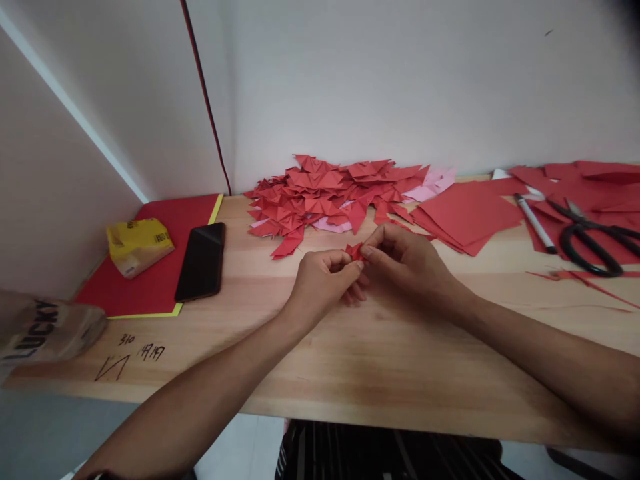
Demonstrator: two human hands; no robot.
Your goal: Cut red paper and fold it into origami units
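Note:
A small piece of folded red paper (355,251) is pinched between my two hands, above the middle of the wooden table. My left hand (327,275) grips its left side with thumb and fingertips. From the right, my right hand (403,257) pinches the other edge, fingers curled. Much of the paper is hidden behind my fingers. Just beyond them lies a heap of folded red paper shapes (320,190), with some pink paper (435,183) among and beside it. A stack of flat red paper sheets (473,213) rests to the right of the heap.
Black-handled scissors (593,250) and a white marker (536,223) lie at right on red paper, near thin red strips (595,283). At left, a phone (201,262) and a yellow package (140,247) rest on a red sheet (175,210). A bag marked LUCKY (55,330) stands at the left edge.

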